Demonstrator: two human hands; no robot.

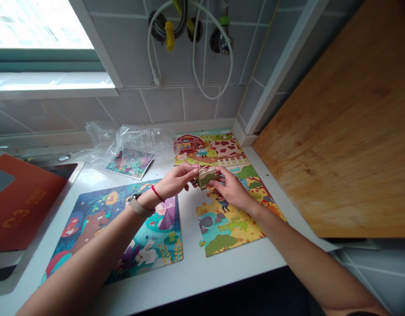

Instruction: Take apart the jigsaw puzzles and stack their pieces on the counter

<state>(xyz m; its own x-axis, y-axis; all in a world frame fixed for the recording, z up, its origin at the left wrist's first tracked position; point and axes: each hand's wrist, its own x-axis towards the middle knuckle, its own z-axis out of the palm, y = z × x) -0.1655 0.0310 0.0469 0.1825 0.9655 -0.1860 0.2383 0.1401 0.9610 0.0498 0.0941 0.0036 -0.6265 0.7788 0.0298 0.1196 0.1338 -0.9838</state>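
Both hands meet above the white counter. My left hand (181, 179), with a red string and a watch at the wrist, is closed on the left side of a small stack of puzzle pieces (206, 177). The fingers of my right hand (229, 186) pinch the stack's right side. Below my right hand lies a yellow and green animal puzzle (235, 224), with an uneven left edge and its middle partly hidden by the hands. Under my left arm is a dark blue forest puzzle (100, 210). A farm puzzle (218, 147) lies behind the hands.
Clear plastic bags (133, 138) and a small picture sheet (131, 163) lie at the back. An orange box (21, 197) stands at the left. A wooden board (347, 131) leans at the right. Hoses (231, 57) hang on the tiled wall.
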